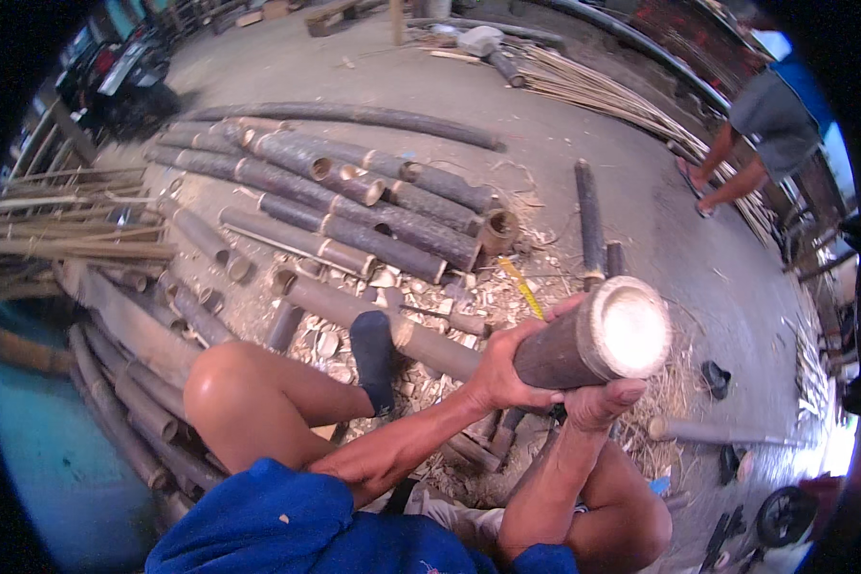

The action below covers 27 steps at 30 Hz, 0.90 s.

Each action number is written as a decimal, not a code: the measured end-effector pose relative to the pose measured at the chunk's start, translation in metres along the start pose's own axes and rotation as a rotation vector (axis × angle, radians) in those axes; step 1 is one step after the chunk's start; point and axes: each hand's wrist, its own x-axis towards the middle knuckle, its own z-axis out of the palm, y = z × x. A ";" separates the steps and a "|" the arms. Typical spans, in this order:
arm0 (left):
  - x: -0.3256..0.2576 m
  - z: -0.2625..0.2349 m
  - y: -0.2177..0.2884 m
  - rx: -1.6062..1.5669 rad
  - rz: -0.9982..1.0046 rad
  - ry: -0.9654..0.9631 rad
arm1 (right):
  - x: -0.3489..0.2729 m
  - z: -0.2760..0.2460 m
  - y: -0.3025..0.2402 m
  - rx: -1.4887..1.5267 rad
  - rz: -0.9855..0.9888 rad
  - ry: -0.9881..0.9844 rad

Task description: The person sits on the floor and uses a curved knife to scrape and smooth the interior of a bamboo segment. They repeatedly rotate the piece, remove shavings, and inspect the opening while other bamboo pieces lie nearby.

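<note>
A short, thick bamboo section (557, 352) is raised in front of me, tilted, its dark skin ending in a pale, closed cut face at the upper right. My left hand (505, 368) grips its lower left end, with fingers behind and thumb along the near side. Under the pale end, my right hand (598, 407) supports it with the thumb showing; most of its fingers are hidden. A long bamboo pole (435, 349) lies below my left hand, beside my dark-socked foot (373, 359). Just beyond the held section, a yellow strip (521, 287) lies among pale wood chips (330, 342).
Several dark bamboo poles (364, 206) are piled ahead. Thin strips (77, 225) and more poles (124, 392) are at the left. Another pole (588, 215) lies ahead right. A person (770, 124) stands at the far right. Split strips (603, 91) lie at the back.
</note>
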 end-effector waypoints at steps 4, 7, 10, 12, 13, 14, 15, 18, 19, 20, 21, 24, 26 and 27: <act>-0.005 0.035 0.015 0.267 0.012 -0.089 | 0.006 -0.038 -0.026 0.428 0.053 0.071; -0.009 0.066 0.037 0.301 0.077 -0.216 | 0.014 -0.075 -0.068 0.661 -0.079 -0.025; -0.001 0.070 0.051 0.146 -0.072 -0.323 | 0.010 -0.080 -0.072 0.361 0.009 0.101; 0.012 0.056 0.051 0.127 -0.236 -0.219 | -0.004 -0.063 -0.042 -0.031 0.220 0.271; 0.019 0.047 0.048 0.261 -0.299 -0.090 | -0.007 -0.051 -0.017 -0.254 0.333 0.120; 0.035 0.037 0.040 0.044 -0.456 -0.014 | -0.018 -0.048 -0.002 -0.293 0.430 -0.012; 0.045 0.023 0.033 0.025 -0.427 0.084 | -0.030 -0.042 0.016 -0.264 0.416 -0.206; 0.059 -0.010 0.004 0.003 -0.408 0.210 | -0.096 -0.008 0.052 -0.236 0.718 -0.306; 0.061 -0.020 -0.008 0.031 -0.426 0.203 | -0.112 -0.003 0.058 -0.238 0.836 -0.255; 0.064 -0.030 -0.022 0.177 -0.488 0.216 | -0.127 0.001 0.063 -0.018 0.854 -0.219; 0.060 -0.038 -0.037 0.179 -0.514 0.173 | -0.134 0.003 0.071 0.000 0.810 -0.172; 0.033 -0.066 -0.079 0.506 -0.668 0.061 | -0.126 -0.005 0.100 -0.139 0.869 -0.078; 0.002 -0.086 -0.102 0.857 -0.614 -0.090 | -0.098 -0.022 0.128 -0.243 0.754 -0.088; -0.016 -0.094 -0.112 1.036 -0.499 -0.206 | -0.083 -0.033 0.141 -0.379 0.840 -0.115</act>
